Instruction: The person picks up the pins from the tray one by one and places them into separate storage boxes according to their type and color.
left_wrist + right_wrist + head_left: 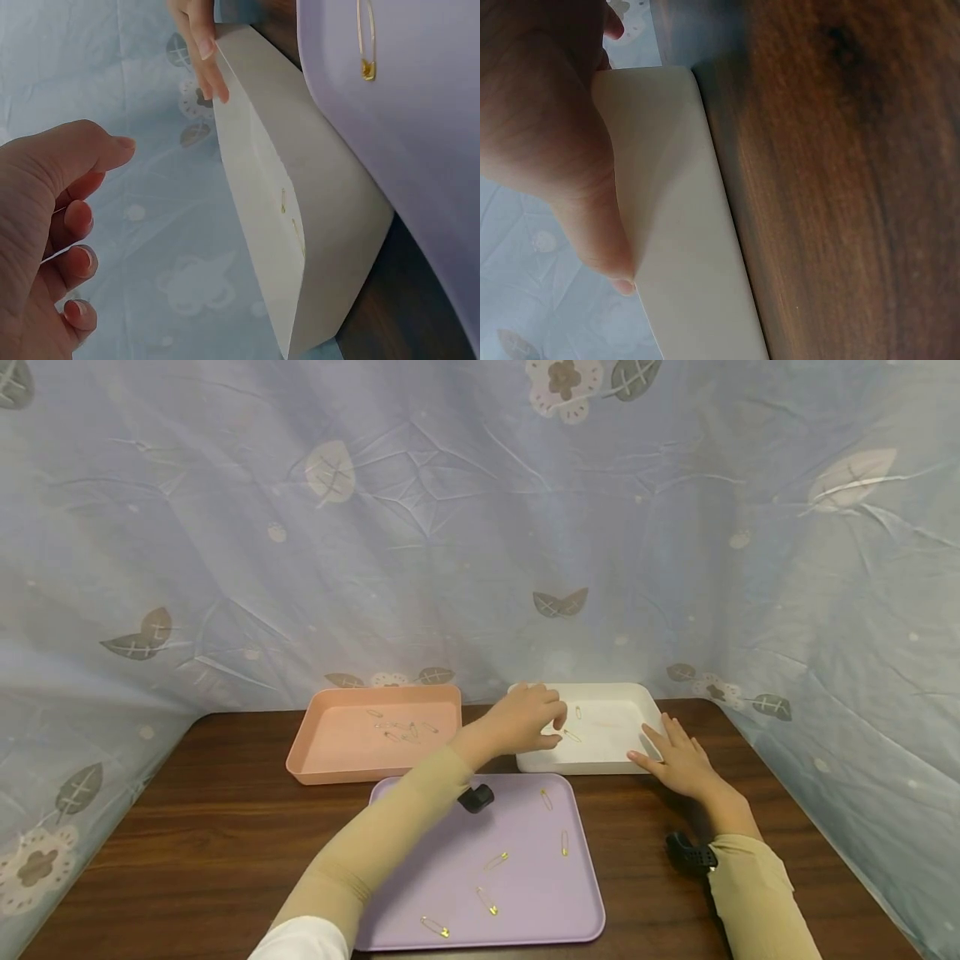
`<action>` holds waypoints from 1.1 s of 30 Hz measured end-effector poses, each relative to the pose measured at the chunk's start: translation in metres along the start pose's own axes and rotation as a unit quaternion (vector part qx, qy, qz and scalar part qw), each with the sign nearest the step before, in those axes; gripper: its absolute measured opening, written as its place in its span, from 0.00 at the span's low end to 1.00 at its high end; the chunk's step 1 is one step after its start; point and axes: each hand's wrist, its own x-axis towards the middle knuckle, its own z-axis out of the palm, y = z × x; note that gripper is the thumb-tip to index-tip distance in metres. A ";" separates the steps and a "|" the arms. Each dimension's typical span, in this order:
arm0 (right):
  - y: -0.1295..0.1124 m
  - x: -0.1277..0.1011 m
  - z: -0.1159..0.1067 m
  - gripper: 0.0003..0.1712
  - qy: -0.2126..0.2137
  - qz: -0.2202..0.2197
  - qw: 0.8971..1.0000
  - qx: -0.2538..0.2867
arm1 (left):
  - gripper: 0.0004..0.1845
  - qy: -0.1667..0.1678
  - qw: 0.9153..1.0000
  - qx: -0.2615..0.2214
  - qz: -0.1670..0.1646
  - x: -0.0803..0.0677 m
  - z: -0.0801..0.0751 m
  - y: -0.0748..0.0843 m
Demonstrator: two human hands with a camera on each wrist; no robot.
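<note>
three trays lie about the hands on the wooden table point(187, 827). the left hand point(521, 720) hovers over the near left corner of the white tray point(600, 767) with its fingers loosely curled and the thumb apart — nothing is pinched between them. just beyond its fingertips two gold safety pins point(576, 724) lie inside that tray. the right hand point(677, 759) rests flat, fingers straight, against the tray's right wall. a pink tray point(330, 768) with several pins sits to the left of the left hand. under the left forearm lies a purple tray point(577, 902) — five gold pins point(495, 861) are scattered on it.
</note>
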 end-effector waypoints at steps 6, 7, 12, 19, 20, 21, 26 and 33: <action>0.000 0.000 0.001 0.46 0.001 0.000 1.000 0.000 | 0.10 0.030 1.000 -0.001 0.008 -0.023 -0.005 0.002; 0.000 0.000 0.001 0.46 0.002 0.000 1.000 0.000 | 0.10 0.032 0.999 -0.002 0.008 -0.027 -0.006 0.002; 0.001 0.001 0.001 0.46 0.006 -0.002 1.000 0.000 | 0.09 0.032 0.999 -0.015 -0.004 -0.048 -0.009 0.004; 0.001 0.000 0.002 0.46 0.008 -0.001 1.000 -0.002 | 0.09 0.052 0.998 -0.027 -0.010 -0.078 -0.005 0.002; 0.001 0.000 0.002 0.46 0.008 -0.001 1.000 -0.003 | 0.09 0.055 0.998 -0.027 -0.010 -0.082 -0.005 0.002; 0.001 -0.001 0.002 0.46 0.009 -0.001 1.000 -0.002 | 0.09 0.058 0.998 -0.028 -0.010 -0.085 -0.004 0.002; 0.000 -0.002 0.001 0.46 0.009 0.001 1.000 0.001 | 0.08 0.076 0.997 -0.022 0.000 -0.102 -0.001 0.003; -0.002 -0.003 0.000 0.46 0.009 0.000 1.000 0.005 | 0.09 0.086 0.995 -0.031 0.028 -0.115 0.007 0.008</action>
